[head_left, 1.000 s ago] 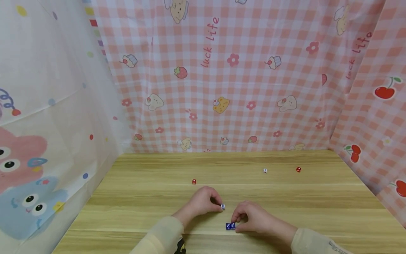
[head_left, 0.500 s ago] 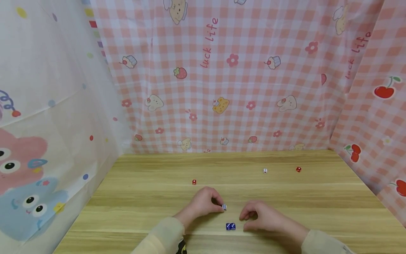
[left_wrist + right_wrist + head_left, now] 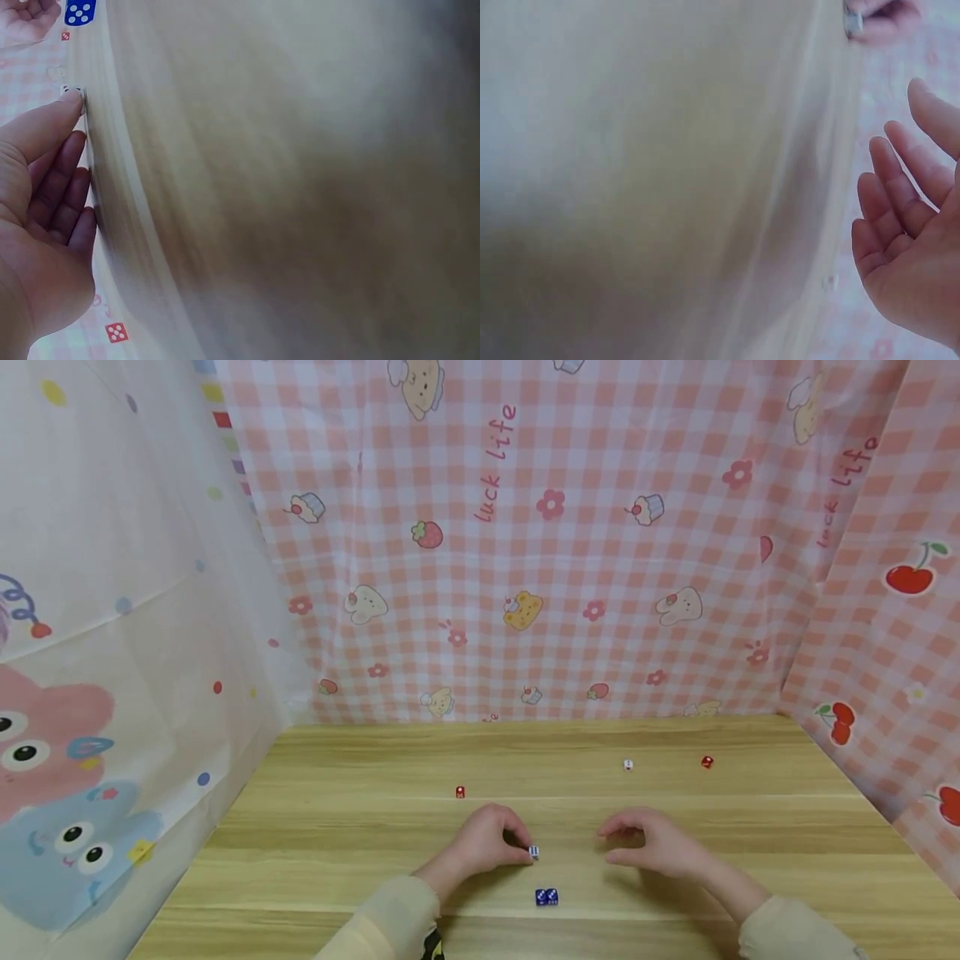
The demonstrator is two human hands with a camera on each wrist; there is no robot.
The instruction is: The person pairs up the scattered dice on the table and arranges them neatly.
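My left hand (image 3: 523, 847) rests on the wooden table (image 3: 337, 827) and pinches a small white die (image 3: 533, 852) at its fingertips. In the left wrist view a fingertip (image 3: 69, 105) touches that white die (image 3: 73, 91). Two blue dice (image 3: 546, 897) lie side by side just in front of it, untouched; one blue die (image 3: 79, 11) shows at the top of the left wrist view. My right hand (image 3: 622, 843) hovers to the right of the white die, fingers loosely curved and holding nothing. Its relaxed fingers (image 3: 900, 195) show in the right wrist view.
A red die (image 3: 460, 792) lies beyond my left hand. Farther back on the right are a white die (image 3: 627, 765) and another red die (image 3: 707, 762). Patterned cloth walls (image 3: 525, 568) close the table on the back, left and right.
My right hand let go of the two blue dice and moved up and to the right, away from them. The left hand kept its hold on the white die and barely moved.
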